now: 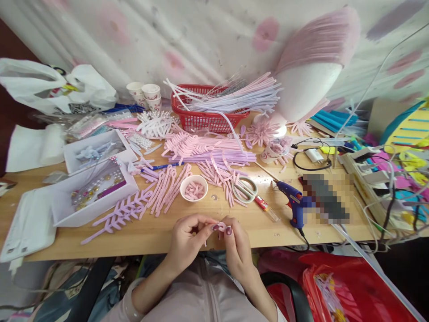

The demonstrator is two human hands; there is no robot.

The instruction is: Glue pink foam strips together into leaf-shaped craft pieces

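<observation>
Near the table's front edge, my left hand (189, 239) and my right hand (238, 246) meet, thumbs and fingers pinched on a small pink looped piece (221, 226). Just beyond them stands a white paper cup (194, 198) with short pink pieces in it. Pink twisted strips (170, 190) and a lilac leafy branch (120, 212) lie to the left of the cup. Scissors with pale green handles (244, 189) rest on loose pink pieces to its right, beside a red-and-clear tool (267, 208). Farther right is a blue glue gun (295, 203).
A red basket (209, 121) of fuzzy stems stands at the back, near a white stand with a pink top (311, 67). White boxes (94, 197) sit left. Power strips and cables (365, 179) crowd the right. A red bag (335, 286) is below the table.
</observation>
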